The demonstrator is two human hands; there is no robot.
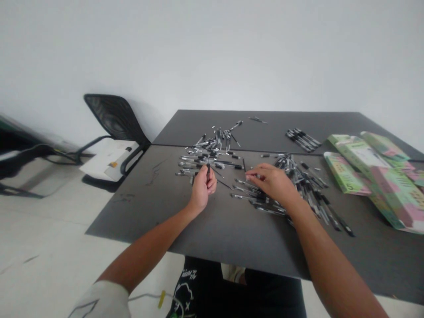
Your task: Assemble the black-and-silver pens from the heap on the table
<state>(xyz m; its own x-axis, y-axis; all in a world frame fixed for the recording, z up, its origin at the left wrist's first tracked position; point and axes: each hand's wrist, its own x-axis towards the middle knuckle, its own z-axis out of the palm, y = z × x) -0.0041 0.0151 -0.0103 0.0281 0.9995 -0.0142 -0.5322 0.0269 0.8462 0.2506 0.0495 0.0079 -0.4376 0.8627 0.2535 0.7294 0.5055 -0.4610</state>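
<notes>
My left hand is closed in a fist around a dark pen, which points upward past the thumb. To its right, my right hand pinches a thin dark pen refill near its lower end, and the refill stands nearly upright. Beyond my left hand lies a loose spread of clear and black pens. A larger heap of pens lies under and to the right of my right hand, partly hidden by the forearm. Some pens rest on the table between the two hands.
Green and pink boxes are stacked on the right of the dark table. A neat row of pens lies farther back, near a lone pen. A black mesh chair with a white box stands left.
</notes>
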